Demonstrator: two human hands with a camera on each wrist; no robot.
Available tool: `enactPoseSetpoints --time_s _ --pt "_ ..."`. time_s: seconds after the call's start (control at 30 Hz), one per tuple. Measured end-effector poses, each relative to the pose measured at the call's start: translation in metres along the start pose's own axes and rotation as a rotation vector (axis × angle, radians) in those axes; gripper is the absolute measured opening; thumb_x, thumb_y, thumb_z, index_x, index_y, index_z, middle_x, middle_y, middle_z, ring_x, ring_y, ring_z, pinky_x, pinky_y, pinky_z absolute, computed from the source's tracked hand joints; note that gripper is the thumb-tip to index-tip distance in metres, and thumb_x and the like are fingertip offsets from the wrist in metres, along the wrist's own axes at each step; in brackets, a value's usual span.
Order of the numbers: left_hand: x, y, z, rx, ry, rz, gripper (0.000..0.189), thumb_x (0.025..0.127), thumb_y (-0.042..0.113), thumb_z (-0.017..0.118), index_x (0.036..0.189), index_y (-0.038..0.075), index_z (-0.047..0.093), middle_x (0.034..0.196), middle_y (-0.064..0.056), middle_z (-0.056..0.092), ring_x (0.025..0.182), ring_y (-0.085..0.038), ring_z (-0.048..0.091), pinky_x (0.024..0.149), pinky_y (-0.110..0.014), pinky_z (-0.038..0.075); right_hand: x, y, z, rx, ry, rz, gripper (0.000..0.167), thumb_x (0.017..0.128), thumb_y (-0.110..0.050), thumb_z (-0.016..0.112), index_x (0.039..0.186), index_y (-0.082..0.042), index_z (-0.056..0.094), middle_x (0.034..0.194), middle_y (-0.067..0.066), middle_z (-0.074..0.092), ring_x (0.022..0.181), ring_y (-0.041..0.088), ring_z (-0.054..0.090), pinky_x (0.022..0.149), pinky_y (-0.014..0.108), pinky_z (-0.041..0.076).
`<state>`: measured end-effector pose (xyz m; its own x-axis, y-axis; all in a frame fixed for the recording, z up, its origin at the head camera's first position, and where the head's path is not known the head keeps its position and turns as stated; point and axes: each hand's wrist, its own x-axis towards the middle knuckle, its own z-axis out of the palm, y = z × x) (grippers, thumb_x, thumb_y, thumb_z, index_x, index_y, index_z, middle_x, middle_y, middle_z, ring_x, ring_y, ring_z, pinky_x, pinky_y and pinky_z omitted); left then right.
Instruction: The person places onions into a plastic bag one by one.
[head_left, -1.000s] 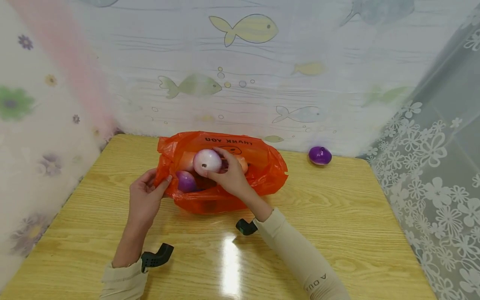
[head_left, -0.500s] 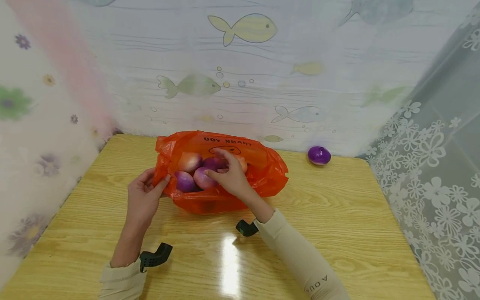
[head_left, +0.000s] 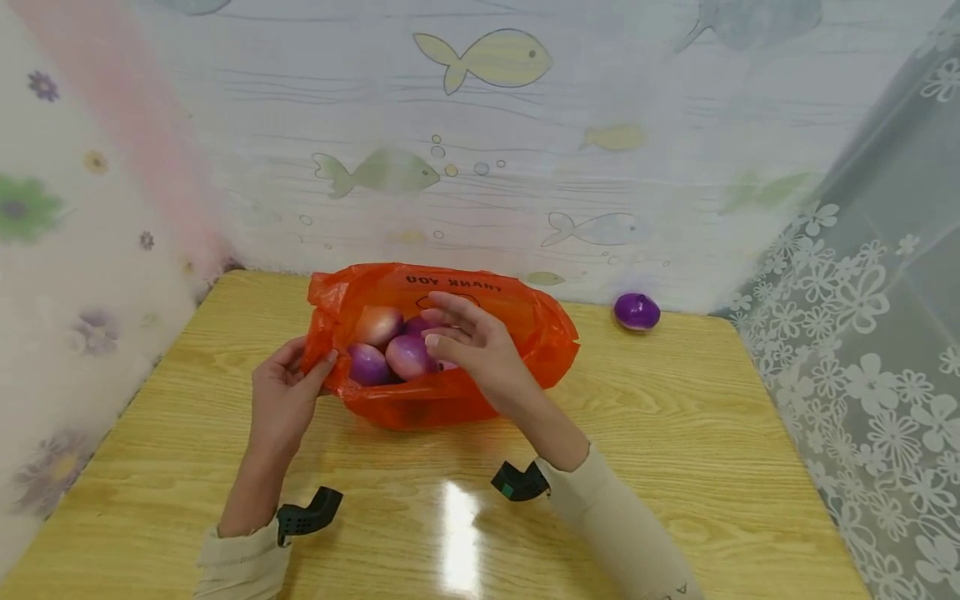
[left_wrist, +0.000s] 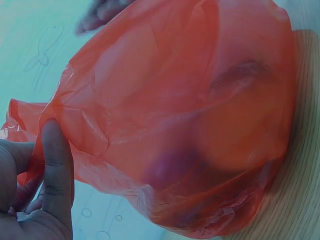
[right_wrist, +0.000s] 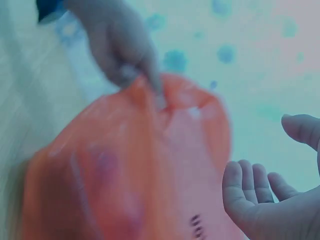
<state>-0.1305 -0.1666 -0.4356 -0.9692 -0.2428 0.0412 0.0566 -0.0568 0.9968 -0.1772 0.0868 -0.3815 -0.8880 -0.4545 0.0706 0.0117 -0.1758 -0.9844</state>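
An orange-red plastic bag [head_left: 450,408] lies with its mouth spread, several purple onions [head_left: 410,357] inside. My left hand [head_left: 285,400] pinches the bag's left rim between thumb and fingers; the left wrist view shows the thumb [left_wrist: 57,170] pressed on the film. Over the right part of the opening hovers my right hand [head_left: 491,358], holding nothing, its fingers loosely bent and apart from the thumb. It hides some of the bag's contents. In the right wrist view its fingers [right_wrist: 233,187] are spread beside the bag's printed side.
A single purple onion [head_left: 637,312] sits on the wooden table [head_left: 675,450] at the back right. Behind the table rises a fish-patterned wall covering [head_left: 480,200]. A curtain with white flowers [head_left: 873,383] hangs along the right side.
The pale onion in my right hand was let go inside the bag. The right hand then drew back a little to the right and towards me. My left hand kept its grip on the rim.
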Motion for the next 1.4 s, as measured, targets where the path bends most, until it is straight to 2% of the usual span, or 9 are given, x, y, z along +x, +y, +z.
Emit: enactPoseSetpoints --time_s 0.13,0.3,0.47,0.67,0.93,1.03,1.17,1.27,1.4 --pt "0.000 -0.001 0.000 -0.003 0.006 -0.001 0.035 0.098 0.009 0.068 0.130 -0.002 0.059 0.106 0.007 0.071 0.084 -0.006 0.073 0.071 -0.020 0.061 -0.013 -0.018 -0.005 0.009 -0.015 -0.056 0.052 0.099 0.004 0.058 0.148 -0.006 0.048 0.132 0.011 0.059 0.116 0.021 0.064 0.097 0.026 0.057" --pt "0.000 -0.001 0.001 0.014 0.008 0.004 0.036 0.098 0.009 0.068 0.131 -0.002 0.059 0.106 0.008 0.071 0.085 -0.005 0.073 0.072 -0.020 0.061 -0.021 -0.031 -0.023 -0.031 0.034 -0.127 0.052 0.097 0.006 0.058 0.148 -0.001 0.046 0.126 0.007 0.061 0.112 0.023 0.065 0.092 0.024 0.058" --pt "0.000 -0.002 0.001 0.026 0.007 0.006 0.036 0.098 0.010 0.068 0.131 -0.001 0.059 0.107 0.007 0.071 0.085 -0.005 0.073 0.072 -0.020 0.061 -0.024 -0.033 -0.054 -0.053 0.133 -0.187 0.050 0.097 0.008 0.057 0.146 0.002 0.047 0.125 0.008 0.062 0.109 0.018 0.066 0.094 0.026 0.057" --pt "0.000 -0.001 0.001 0.034 0.000 0.009 0.035 0.098 0.010 0.067 0.131 0.001 0.060 0.109 0.006 0.070 0.086 -0.004 0.073 0.072 -0.020 0.061 -0.032 -0.032 -0.093 -0.080 0.245 -0.227 0.044 0.099 0.005 0.058 0.141 -0.006 0.053 0.125 0.006 0.063 0.111 0.022 0.065 0.095 0.026 0.058" --pt "0.000 0.000 0.001 0.063 0.002 0.001 0.038 0.098 0.014 0.069 0.132 0.000 0.060 0.109 0.007 0.068 0.088 -0.004 0.072 0.074 -0.020 0.061 -0.039 -0.005 -0.135 -0.054 0.487 -0.385 0.035 0.097 0.006 0.061 0.131 -0.003 0.061 0.110 0.004 0.069 0.095 0.016 0.070 0.088 0.025 0.060" --pt "0.000 0.001 0.000 0.083 0.010 -0.007 0.039 0.098 0.014 0.069 0.132 -0.001 0.059 0.109 0.007 0.068 0.087 -0.004 0.072 0.074 -0.020 0.061 -0.041 0.011 -0.154 -0.053 0.563 -0.368 0.033 0.098 0.005 0.061 0.130 -0.002 0.061 0.107 0.004 0.070 0.090 0.014 0.070 0.084 0.023 0.061" --pt "0.000 0.002 0.000 0.123 0.015 -0.014 0.040 0.098 0.016 0.068 0.134 0.000 0.058 0.111 0.004 0.067 0.087 -0.004 0.072 0.075 -0.020 0.061 -0.045 0.029 -0.179 -0.079 0.660 -0.280 0.030 0.098 0.001 0.063 0.128 -0.005 0.061 0.105 0.000 0.069 0.089 0.010 0.068 0.080 0.019 0.060" --pt "-0.001 0.001 -0.001 0.132 0.010 -0.020 0.043 0.099 0.017 0.068 0.136 0.000 0.057 0.112 0.003 0.066 0.087 -0.004 0.072 0.075 -0.020 0.061 -0.048 0.039 -0.194 -0.049 0.757 -0.225 0.028 0.098 -0.003 0.066 0.124 -0.009 0.061 0.102 -0.003 0.066 0.087 0.007 0.066 0.076 0.017 0.059" --pt "-0.002 -0.001 -0.002 0.121 0.006 -0.023 0.044 0.099 0.018 0.068 0.137 0.000 0.057 0.112 0.005 0.066 0.088 -0.004 0.072 0.075 -0.020 0.061 -0.053 0.048 -0.211 0.006 0.875 -0.195 0.028 0.097 -0.005 0.068 0.123 -0.010 0.060 0.099 -0.003 0.061 0.083 0.006 0.064 0.072 0.015 0.058"
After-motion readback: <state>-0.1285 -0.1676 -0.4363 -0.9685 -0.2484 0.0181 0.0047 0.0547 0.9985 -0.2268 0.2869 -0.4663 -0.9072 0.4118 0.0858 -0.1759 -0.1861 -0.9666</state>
